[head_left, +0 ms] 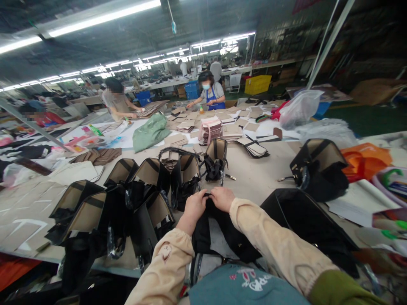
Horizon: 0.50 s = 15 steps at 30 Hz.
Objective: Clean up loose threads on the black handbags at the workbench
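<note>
My left hand [195, 206] and my right hand [223, 198] meet in front of me, both closed in a pinch on the top edge of a black fabric bag piece [227, 228]. The piece hangs down from my fingers toward my body, partly hidden by my forearms. Just beyond my hands stands a small black bag [216, 161] with a beige lining. Several more black bags [149, 176] with stiff open tops crowd the table to the left. A larger black bag [305, 224] lies beside my right forearm.
Another black bag [318, 167] sits at the right near an orange bag [365, 159]. Beige panel stacks [211, 129] and a green cloth [151, 131] lie across the table. Two co-workers [210, 91] work at the far side. A yellow crate [257, 84] stands behind.
</note>
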### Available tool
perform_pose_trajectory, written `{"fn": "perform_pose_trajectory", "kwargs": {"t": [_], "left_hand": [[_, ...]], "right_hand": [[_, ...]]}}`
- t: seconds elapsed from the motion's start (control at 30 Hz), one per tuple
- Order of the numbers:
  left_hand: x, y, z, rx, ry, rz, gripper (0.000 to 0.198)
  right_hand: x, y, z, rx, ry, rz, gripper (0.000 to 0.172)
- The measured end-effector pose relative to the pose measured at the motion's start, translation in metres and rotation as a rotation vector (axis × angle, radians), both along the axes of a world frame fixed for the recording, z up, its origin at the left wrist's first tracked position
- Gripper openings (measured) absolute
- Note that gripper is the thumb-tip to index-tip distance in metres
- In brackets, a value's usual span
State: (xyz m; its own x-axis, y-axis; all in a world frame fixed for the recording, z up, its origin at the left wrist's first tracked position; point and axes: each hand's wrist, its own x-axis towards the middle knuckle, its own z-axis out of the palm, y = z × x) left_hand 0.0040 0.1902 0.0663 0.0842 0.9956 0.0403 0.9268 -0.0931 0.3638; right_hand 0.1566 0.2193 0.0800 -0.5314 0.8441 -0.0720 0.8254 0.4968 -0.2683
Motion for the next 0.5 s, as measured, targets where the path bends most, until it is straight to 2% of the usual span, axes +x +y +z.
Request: {"fn": "perform_pose_trajectory", "kwargs": {"t": [0.23, 0.5], "left_hand": [[0.0058, 0.0022, 0.0068, -0.038, 0.113, 0.016, 0.025], [0.0075, 0.0064, 0.0065, -0.036, 0.112, 0.021, 0.023]], "right_hand": [[0.0006, 0.0005, 0.0010, -0.021, 0.012, 0.005, 0.033], [0.0073, 0.0038, -0.0006, -0.040, 0.029, -0.031, 0.039]]}}
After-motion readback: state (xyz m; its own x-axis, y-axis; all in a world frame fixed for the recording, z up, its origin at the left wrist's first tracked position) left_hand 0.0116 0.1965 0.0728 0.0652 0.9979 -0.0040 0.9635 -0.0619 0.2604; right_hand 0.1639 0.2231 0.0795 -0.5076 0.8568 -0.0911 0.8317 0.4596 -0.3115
